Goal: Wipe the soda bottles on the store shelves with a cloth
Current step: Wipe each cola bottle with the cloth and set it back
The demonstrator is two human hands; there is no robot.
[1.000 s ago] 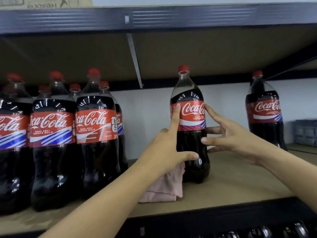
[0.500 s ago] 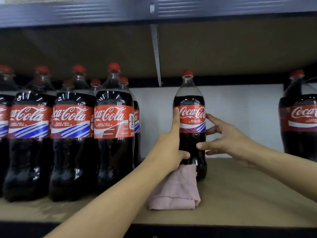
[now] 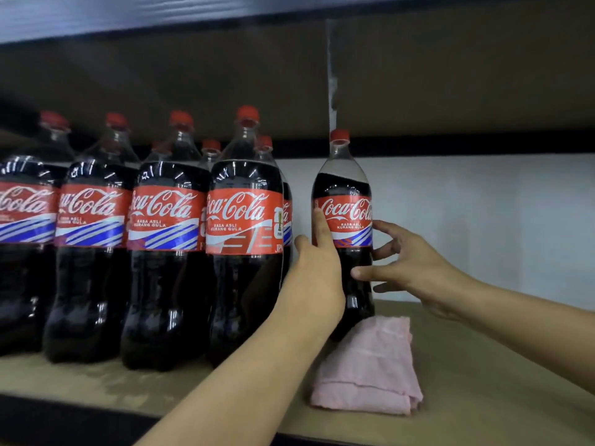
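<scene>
A brown shelf board (image 3: pixel 502 375) runs across the lower part of the view, with a dark front edge (image 3: pixel 64 420) below it. Overhead, the brown underside of the upper shelf (image 3: pixel 193 88) sits behind a dark blue beam (image 3: pixel 161 14). A pale, blurred strip, perhaps a metal brace (image 3: pixel 331 66), hangs beneath it. Behind is a plain white wall (image 3: pixel 483 220).
</scene>
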